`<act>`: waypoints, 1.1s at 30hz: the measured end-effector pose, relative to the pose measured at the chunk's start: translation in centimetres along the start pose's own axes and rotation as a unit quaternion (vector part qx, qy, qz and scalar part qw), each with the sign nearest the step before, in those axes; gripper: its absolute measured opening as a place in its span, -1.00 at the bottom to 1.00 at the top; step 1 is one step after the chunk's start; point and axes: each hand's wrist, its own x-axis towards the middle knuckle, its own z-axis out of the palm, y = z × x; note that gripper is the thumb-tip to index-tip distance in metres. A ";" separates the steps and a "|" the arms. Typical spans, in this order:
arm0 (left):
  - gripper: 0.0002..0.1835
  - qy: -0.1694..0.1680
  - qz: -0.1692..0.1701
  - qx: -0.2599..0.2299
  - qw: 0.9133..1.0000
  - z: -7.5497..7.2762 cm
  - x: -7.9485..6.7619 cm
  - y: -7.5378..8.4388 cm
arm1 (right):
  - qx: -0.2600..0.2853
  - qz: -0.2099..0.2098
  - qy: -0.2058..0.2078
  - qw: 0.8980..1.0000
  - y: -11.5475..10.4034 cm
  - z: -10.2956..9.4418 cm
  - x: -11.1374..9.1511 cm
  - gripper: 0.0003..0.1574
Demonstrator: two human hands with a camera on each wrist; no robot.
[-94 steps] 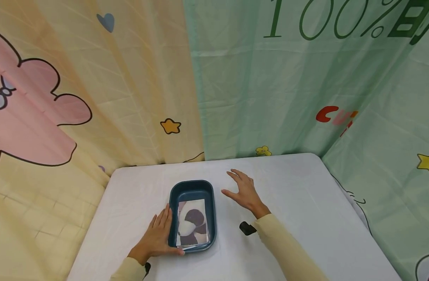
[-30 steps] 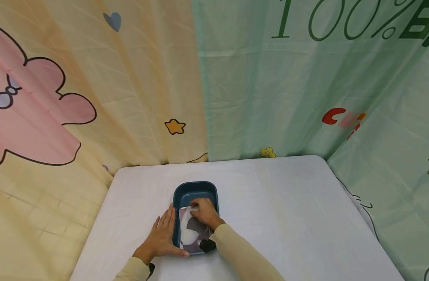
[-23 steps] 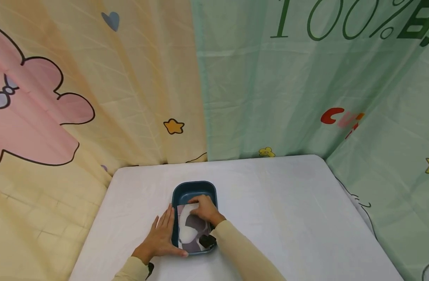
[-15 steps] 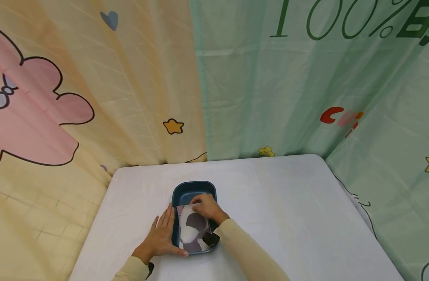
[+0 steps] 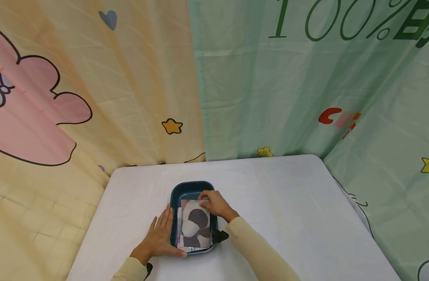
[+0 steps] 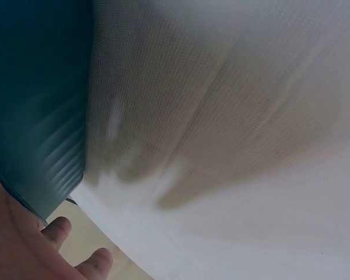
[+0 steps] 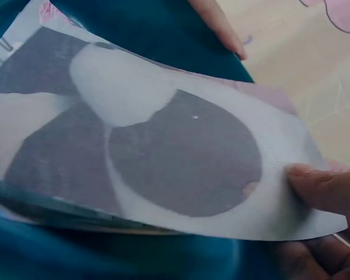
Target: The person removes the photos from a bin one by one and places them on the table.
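Note:
A dark blue rectangular tray [image 5: 192,182] stands on the white table. In it lies a stack of paper cards. My right hand [image 5: 217,203] pinches the top card [image 5: 196,222], printed with grey and white rounded shapes, at its far right corner. In the right wrist view the thumb [image 7: 324,185] lies on the card's face with fingers beneath, and that end is raised off the stack. Below it shows another sheet with pink print [image 7: 53,14]. My left hand [image 5: 157,237] rests along the tray's left wall, fingers straight, thumb at the near corner.
The white-covered table [image 5: 288,218] extends to the right of the tray. Patterned curtains [image 5: 151,97] hang behind it and at both sides. A small black device [image 5: 219,235] sits at my right wrist, over the tray's right edge.
My right hand has come from beside the tray to the top card and gripped its far end. The card has shifted right and up, baring sheets beneath. The left hand stays put.

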 end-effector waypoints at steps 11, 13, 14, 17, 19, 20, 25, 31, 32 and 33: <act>0.63 -0.013 -0.008 -0.007 1.000 -0.2 0.2 0.0 | 0.052 0.012 0.092 0.994 1.7 -2.0 0.0 -0.84; 0.63 -0.009 -0.005 -0.005 1.000 -0.3 0.1 0.0 | 0.081 0.016 0.123 0.989 2.0 -2.5 0.2 -0.83; 0.63 -0.007 -0.003 -0.006 1.000 -0.3 0.1 0.0 | 0.096 0.021 0.140 0.985 2.2 -2.8 0.2 -0.83; 0.63 -0.009 -0.005 -0.005 1.000 -0.3 0.1 0.0 | 0.126 0.042 0.185 0.974 2.7 -3.8 0.3 -0.83; 0.63 -0.008 -0.010 -0.007 1.000 -0.2 0.0 0.1 | 0.140 0.056 0.203 0.967 3.1 -4.6 0.4 -0.82; 0.64 -0.010 -0.014 -0.005 1.000 -0.1 0.0 0.0 | 0.144 0.057 0.210 0.965 3.4 -5.0 0.4 -0.81; 0.64 -0.011 -0.019 -0.004 1.000 0.1 0.0 -0.3 | 0.152 0.069 0.223 0.960 4.9 -7.2 0.6 -0.79; 0.63 -0.013 -0.015 -0.005 1.000 0.2 0.1 -0.4 | 0.166 0.119 0.227 0.952 7.1 -9.6 0.7 -0.76; 0.63 -0.012 -0.014 -0.005 1.000 0.1 0.0 -0.4 | 0.168 0.128 0.228 0.951 7.4 -9.8 0.8 -0.76; 0.62 -0.012 -0.015 -0.006 1.000 0.0 0.0 -0.4 | 0.167 0.137 0.227 0.950 7.8 -10.0 0.9 -0.76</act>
